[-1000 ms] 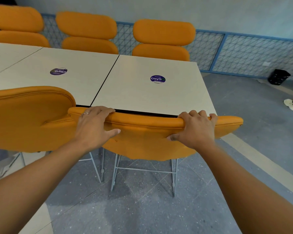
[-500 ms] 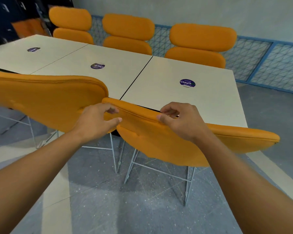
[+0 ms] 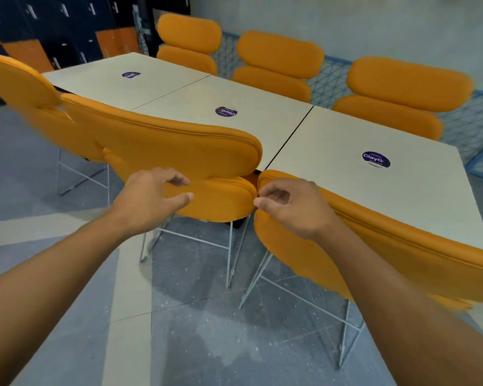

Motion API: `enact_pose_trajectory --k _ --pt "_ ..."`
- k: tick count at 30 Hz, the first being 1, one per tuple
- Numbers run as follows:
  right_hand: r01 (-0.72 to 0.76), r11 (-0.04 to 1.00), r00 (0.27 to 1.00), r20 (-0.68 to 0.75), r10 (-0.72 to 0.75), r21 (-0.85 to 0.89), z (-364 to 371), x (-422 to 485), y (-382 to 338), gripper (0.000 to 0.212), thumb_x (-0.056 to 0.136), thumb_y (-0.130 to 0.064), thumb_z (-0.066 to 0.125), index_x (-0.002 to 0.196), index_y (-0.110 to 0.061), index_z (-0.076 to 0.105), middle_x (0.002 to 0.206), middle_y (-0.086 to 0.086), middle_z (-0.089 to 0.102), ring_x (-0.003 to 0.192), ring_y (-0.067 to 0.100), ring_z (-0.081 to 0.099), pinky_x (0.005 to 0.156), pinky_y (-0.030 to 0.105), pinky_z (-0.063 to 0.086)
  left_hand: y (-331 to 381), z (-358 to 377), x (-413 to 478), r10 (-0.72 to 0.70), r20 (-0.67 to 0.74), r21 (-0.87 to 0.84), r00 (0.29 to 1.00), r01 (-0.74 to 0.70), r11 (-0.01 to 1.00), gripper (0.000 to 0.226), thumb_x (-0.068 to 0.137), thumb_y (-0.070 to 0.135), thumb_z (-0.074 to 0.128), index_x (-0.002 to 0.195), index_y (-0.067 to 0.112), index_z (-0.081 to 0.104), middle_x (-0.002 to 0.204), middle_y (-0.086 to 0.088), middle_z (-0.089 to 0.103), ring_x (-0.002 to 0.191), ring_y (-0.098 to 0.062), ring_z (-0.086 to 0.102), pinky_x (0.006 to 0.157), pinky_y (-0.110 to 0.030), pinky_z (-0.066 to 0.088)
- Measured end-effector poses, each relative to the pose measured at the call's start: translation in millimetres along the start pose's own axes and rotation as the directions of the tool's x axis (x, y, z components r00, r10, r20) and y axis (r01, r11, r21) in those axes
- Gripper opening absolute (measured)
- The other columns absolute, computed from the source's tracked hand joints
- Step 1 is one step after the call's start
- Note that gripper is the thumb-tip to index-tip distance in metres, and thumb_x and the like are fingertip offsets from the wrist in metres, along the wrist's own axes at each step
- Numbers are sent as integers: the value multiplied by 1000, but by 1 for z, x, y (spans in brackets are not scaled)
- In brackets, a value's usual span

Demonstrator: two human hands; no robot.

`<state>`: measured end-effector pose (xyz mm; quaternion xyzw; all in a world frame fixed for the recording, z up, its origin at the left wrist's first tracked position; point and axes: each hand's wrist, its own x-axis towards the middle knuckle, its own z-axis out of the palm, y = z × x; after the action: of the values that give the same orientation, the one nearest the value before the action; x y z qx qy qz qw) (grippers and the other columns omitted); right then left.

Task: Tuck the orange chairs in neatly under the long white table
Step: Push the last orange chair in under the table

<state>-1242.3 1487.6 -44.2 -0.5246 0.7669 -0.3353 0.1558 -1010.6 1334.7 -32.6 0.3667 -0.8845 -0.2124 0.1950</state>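
Right, the long white table (image 3: 234, 87) runs diagonally across my feed, its three tops butted end to end with dark seams between them. Three orange far-side chairs (image 3: 279, 51) stand close against its far edge, backs upright, in front of a blue mesh fence (image 3: 474, 121).

On my side, the right chair (image 3: 402, 260) has its back running along the near edge of the right-hand top. The middle chair (image 3: 179, 151) sits beside it at the centre top, and the two backs nearly meet with only a narrow gap between them. A left chair (image 3: 14, 82) shows partly at the frame edge, overlapping the end of the middle one. Thin white wire legs (image 3: 229, 246) stand on the grey floor (image 3: 207, 344); the seats are hidden from me.

My left hand (image 3: 151, 199) hovers in front of the middle chair's lower back pad, fingers loosely bent and thumb spread, closed round nothing. My right hand (image 3: 293, 207) is at the left end of the right chair's back with fingers curled; I cannot tell whether it actually grips the padding.

A round purple sticker (image 3: 375, 159) sits on each tabletop.
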Motion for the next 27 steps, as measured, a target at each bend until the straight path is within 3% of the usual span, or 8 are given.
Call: enact_pose_trajectory --k 6,12,17,20,24,27 --pt "-24 999 1000 -18 23 -24 64 42 -59 19 91 -42 71 104 -28 73 96 -17 68 91 10 64 85 43 56 -86 -50 13 39 -17 8 999 -39 999 36 87 36 68 118 18 66 122 0 65 101 -4 49 88 -26 38" --pt "-33 995 997 -79 25 -96 102 76 -106 30 93 -41 68 120 -29 68 124 -10 65 110 9 58 92 29 47 -148 -88 34 75 -8 23 997 -75 997 39 87 39 68 121 20 64 125 1 64 105 -4 48 90 -27 38" --pt "-22 983 976 -217 -18 -181 109 114 -127 32 92 -42 68 121 -29 69 129 -11 64 120 9 54 101 36 44 -181 -110 68 96 -22 40 995 -95 995 41 87 41 65 124 23 61 127 1 62 111 -8 50 90 -30 40" --pt "-45 977 946 -324 -26 -209 114 141 -129 33 91 -50 66 119 -33 68 128 -9 64 121 13 52 104 44 41 -194 -115 90 104 -30 36 994 -103 994 42 86 46 64 124 27 60 126 3 62 115 -15 53 96 -40 44" --pt "-68 966 923 -383 -34 -249 122 186 -131 42 90 -63 59 121 -36 66 132 -10 62 128 15 50 107 47 35 -208 -121 126 128 -54 49 990 -125 991 41 87 41 66 123 23 62 126 0 62 117 -16 54 91 -33 42" --pt "-76 955 938 -344 -29 -288 130 221 -128 52 88 -71 55 126 -37 64 137 -12 59 131 14 47 104 45 30 -219 -128 157 127 -86 78 988 -120 990 39 88 42 65 122 25 61 128 -1 61 119 -20 52 89 -31 39"
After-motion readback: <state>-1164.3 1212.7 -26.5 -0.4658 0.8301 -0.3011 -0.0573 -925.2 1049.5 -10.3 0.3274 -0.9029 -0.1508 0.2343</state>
